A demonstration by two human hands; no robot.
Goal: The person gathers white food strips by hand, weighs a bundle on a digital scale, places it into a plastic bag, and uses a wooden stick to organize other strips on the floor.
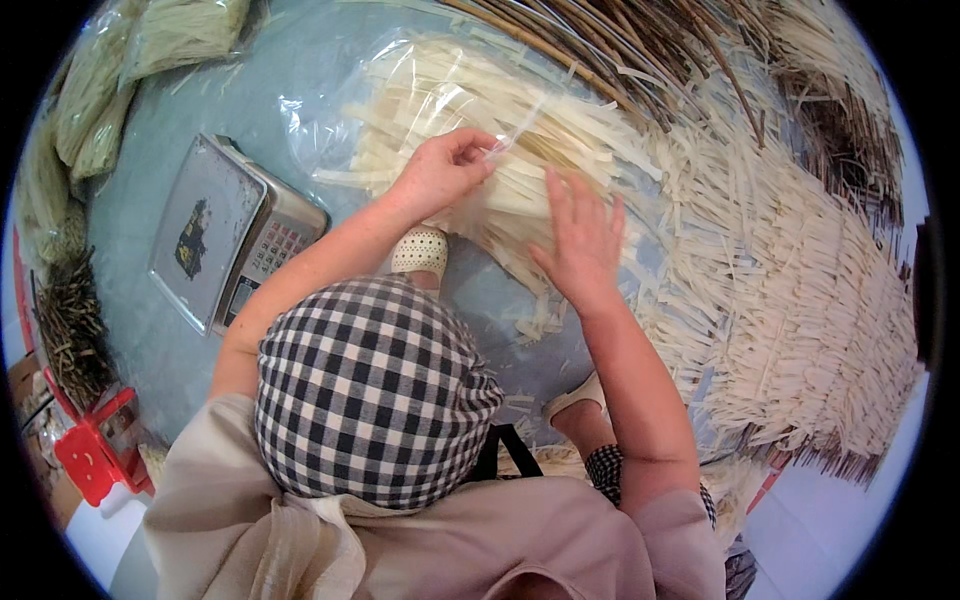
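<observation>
Cream-coloured flat strips (435, 100) lie in a loose pile, partly inside a clear plastic bag (300, 125) that spreads toward the left. Above the pile, my left hand (445, 172) is closed, its fingertips pinching a thin, whitish, translucent edge that looks like part of the bag. To its right, my right hand (582, 240) hovers over or rests on the pile's near right side, fingers apart; whether it touches the strips I cannot tell. My bent leg in black-and-white checked cloth (370, 390) rises below my hands, with a white perforated shoe (420, 250) beside the pile.
A digital scale (215, 230) sits on the floor at the left. Bagged pale bundles (95, 100) and dark sticks (72, 320) line the left rim, above a red plastic stool (90, 460). Long brown sticks (600, 45) lie at the top; layered pale strips (810, 330) cover the right.
</observation>
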